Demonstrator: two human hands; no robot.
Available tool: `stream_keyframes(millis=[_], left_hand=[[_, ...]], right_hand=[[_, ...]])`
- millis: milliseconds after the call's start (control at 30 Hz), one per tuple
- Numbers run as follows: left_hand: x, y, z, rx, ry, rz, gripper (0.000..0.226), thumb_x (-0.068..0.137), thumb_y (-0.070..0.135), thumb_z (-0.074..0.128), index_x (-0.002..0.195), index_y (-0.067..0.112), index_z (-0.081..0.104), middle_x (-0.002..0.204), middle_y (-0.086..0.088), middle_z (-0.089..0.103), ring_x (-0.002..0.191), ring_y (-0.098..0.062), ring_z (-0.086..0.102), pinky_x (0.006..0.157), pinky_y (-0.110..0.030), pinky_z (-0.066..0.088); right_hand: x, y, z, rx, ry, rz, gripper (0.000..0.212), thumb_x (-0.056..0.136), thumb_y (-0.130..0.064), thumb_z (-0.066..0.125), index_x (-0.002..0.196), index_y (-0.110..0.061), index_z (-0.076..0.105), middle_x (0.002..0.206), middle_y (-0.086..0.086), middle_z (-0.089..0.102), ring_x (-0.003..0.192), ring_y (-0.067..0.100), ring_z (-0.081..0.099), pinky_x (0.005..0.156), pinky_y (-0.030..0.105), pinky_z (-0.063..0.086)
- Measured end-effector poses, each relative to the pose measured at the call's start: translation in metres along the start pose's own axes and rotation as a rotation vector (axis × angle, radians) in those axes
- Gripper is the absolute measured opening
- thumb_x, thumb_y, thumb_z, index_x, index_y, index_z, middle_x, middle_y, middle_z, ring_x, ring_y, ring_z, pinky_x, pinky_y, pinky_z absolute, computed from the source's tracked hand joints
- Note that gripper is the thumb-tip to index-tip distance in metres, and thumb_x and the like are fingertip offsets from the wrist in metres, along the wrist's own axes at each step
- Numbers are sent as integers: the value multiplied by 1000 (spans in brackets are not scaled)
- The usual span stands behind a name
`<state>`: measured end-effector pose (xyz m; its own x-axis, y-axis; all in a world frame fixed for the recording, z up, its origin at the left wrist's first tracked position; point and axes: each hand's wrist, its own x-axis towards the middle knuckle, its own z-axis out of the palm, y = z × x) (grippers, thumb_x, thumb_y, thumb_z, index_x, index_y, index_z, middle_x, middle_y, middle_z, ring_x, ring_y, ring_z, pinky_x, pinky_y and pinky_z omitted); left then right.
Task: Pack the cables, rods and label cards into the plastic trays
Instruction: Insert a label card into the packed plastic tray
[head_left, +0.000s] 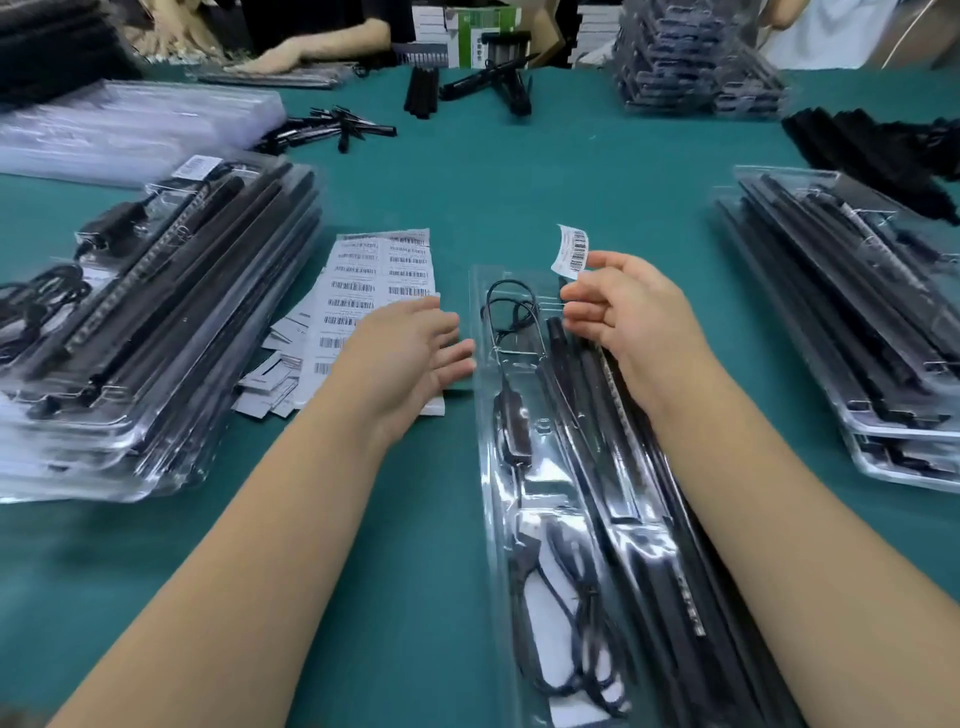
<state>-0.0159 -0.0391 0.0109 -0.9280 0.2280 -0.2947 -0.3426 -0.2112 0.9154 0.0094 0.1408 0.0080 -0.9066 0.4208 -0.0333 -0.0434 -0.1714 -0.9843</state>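
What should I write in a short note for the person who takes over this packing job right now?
Right hand: holds one barcode label in a fingertip grip, above the far end of the centre tray.
Left hand: open, holds nothing, over the near edge of the label sheet, beside the tray.
Centre tray: closed, a cable and black rods already inside.
Done: stacks of packed trays on the left and on the right.
Left: put the held label on the centre tray, then move it to a stack. Loose rods and empty trays wait at the far left.
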Motion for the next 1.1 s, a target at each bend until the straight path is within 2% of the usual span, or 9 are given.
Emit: stream_keyframes(millis=[100,300,400,600,767,867,933,1033,1100], left_hand=[[1,1,2,-46,-32,28,3,92,3,57,92,3,60,78,-6,66,56,-8,58,50,-16,50],[4,-1,3,-60,18,24,11,92,12,60,83,7,64,61,2,64,50,-7,61,49,-18,50],[3,0,2,-225,-26,-47,11,93,9,56,88,6,65,71,-4,65,54,-13,65,50,-22,53],[2,-2,1,-155,-86,-46,12,98,12,49,100,7,59,93,-11,72,63,-21,70,53,-26,56],[9,-8,-4,183,8,-35,30,93,32,58,108,7,63,104,-12,71,84,-27,68,67,-35,56],[10,-10,-3,273,78,-9,9,85,14,68,88,6,68,94,-11,70,62,-19,64,62,-34,53],[11,-10,-2,271,80,-26,13,80,6,68,92,1,67,91,-14,70,56,-19,64,54,-30,54],[8,-12,4,212,49,-46,15,81,4,62,95,-1,64,81,-12,70,50,-18,63,45,-28,53],[3,-13,9,185,12,-58,10,85,6,56,92,2,61,71,-7,69,46,-16,61,42,-24,48]], right_hand=[[-1,-9,-2,72,-40,69,8,93,-9,51,93,-15,56,59,-1,67,52,9,61,55,22,53],[-13,-11,6,-84,-161,-9,9,91,-13,54,93,-20,58,62,-6,67,53,6,58,55,18,52],[-17,-11,8,-77,-175,-43,10,90,-10,54,93,-19,59,62,-6,66,53,6,57,54,17,50],[-16,-5,9,-50,-155,-20,10,91,-10,54,91,-18,60,62,-5,65,53,5,55,52,16,48],[-15,3,11,-99,-127,25,10,84,-22,70,75,-17,69,65,-6,62,60,7,51,53,19,43],[-19,1,14,-253,-215,22,19,73,-39,77,74,-19,75,62,-14,64,63,6,53,59,23,39],[-20,-8,15,-318,-244,32,21,70,-41,79,68,-21,74,54,-16,58,56,3,51,54,20,38],[-15,-20,14,-395,-162,63,29,64,-41,83,54,-19,68,50,-10,49,54,9,46,51,24,38],[-14,-18,16,-327,-85,52,28,64,-32,83,58,-10,67,54,0,57,55,14,52,54,29,47]])
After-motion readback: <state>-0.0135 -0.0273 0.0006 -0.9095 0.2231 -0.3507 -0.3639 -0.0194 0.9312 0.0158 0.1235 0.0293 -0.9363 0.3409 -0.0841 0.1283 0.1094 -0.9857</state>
